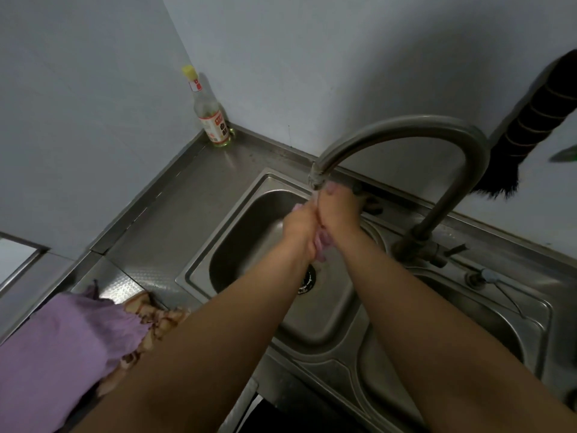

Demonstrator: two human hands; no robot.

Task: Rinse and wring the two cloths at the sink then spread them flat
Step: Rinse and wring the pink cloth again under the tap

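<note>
Both my hands are over the left sink basin (pixel 246 251), just below the faucet spout (pixel 318 179). My left hand (pixel 301 228) and my right hand (pixel 338 214) are pressed together, gripping a bunched pink cloth (pixel 321 243); a twisted end of it hangs out below my palms and small bits show above my fingers. Most of the cloth is hidden inside my grip. A purple cloth (pixel 62 342) lies on the steel counter at the lower left, over a brown patterned cloth (pixel 150 320) whose edge shows beside my left forearm.
A curved steel faucet (pixel 437 135) rises between the two basins, its handle (pixel 452 250) to the right. A glass bottle (pixel 210 114) with a yellow cap stands in the counter corner. A dark brush (pixel 530 129) hangs on the right wall. The right basin (pixel 468 310) lies beneath my right forearm.
</note>
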